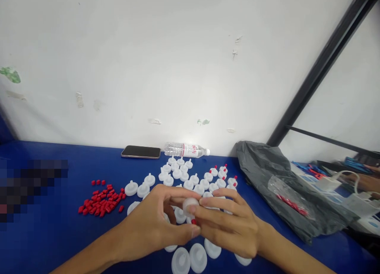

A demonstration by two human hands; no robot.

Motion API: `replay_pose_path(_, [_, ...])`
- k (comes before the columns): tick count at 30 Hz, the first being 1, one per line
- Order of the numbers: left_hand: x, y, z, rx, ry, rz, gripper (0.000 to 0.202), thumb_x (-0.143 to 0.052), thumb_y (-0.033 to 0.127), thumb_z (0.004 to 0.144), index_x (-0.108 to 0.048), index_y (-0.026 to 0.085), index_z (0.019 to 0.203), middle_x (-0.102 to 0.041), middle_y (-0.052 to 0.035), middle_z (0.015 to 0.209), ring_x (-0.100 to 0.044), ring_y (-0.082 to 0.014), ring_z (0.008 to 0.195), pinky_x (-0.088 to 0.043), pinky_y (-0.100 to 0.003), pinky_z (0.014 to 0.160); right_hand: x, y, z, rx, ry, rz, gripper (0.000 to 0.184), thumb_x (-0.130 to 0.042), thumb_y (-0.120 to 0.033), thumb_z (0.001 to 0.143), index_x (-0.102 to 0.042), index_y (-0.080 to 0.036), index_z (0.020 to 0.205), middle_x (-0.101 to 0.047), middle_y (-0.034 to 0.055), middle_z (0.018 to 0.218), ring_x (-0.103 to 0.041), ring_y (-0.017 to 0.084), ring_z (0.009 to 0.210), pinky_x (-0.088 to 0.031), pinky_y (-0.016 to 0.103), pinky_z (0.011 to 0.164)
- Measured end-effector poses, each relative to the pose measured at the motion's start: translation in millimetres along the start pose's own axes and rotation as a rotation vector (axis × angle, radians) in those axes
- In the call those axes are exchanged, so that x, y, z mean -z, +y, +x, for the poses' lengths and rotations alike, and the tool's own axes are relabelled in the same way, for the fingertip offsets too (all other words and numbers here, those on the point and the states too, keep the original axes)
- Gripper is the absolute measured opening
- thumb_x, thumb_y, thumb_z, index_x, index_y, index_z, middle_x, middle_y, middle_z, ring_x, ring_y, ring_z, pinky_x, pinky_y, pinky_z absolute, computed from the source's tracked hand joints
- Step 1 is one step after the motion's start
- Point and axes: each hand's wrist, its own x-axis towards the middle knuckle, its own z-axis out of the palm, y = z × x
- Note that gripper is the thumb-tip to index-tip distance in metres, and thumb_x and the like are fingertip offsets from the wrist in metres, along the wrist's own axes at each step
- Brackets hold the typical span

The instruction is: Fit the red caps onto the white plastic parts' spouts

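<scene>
Between my two hands is a white nozzle cap (190, 206), round and plastic, with a small red tip cap (193, 222) showing below it. My left hand (154, 220) grips it from the left, thumb underneath and fingers over the top. From the right, my right hand (230, 222) closes its fingers on the same piece. Some fingertips overlap, so the exact grip on the red tip cap is partly hidden. Several bare white nozzle caps (181, 260) lie around and under the hands. Behind my right hand stand white nozzle caps with red tips (232, 181).
Loose red tip caps (102, 201) form a pile on the blue table (89, 163) at left. A phone (141, 152) and a plastic bottle (185, 150) lie along the wall. At right are a grey plastic bag (267, 175), a clear bag of red pieces (292, 199) and white chargers (328, 184).
</scene>
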Motion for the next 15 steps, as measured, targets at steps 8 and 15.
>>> replay_pose_path(8, [0.1, 5, 0, 0.031, -0.043, -0.007, 0.022, -0.078, 0.036, 0.081, -0.069, 0.016, 0.085, -0.058, 0.0024, 0.073, -0.05, -0.0107, 0.064, -0.043, -0.024, 0.058, -5, 1, -4, 0.007, -0.017, 0.08, 0.027, -0.068, -0.012, 0.1, -0.07, -0.027, 0.077, -0.084, -0.0026, 0.125, -0.074, 0.014, 0.123, -0.061, 0.031, 0.105])
replay_pose_path(15, [0.0, 4, 2, 0.065, -0.012, -0.006, 0.027, -0.087, 0.037, 0.08, -0.078, 0.017, 0.096, -0.062, 0.0038, 0.079, -0.046, -0.0083, 0.067, -0.039, -0.021, 0.059, -11, 2, -10, -0.054, 0.043, 0.215, 0.013, -0.062, -0.015, 0.109, -0.072, -0.018, 0.101, -0.085, 0.0051, 0.119, -0.072, 0.013, 0.127, -0.054, 0.032, 0.115])
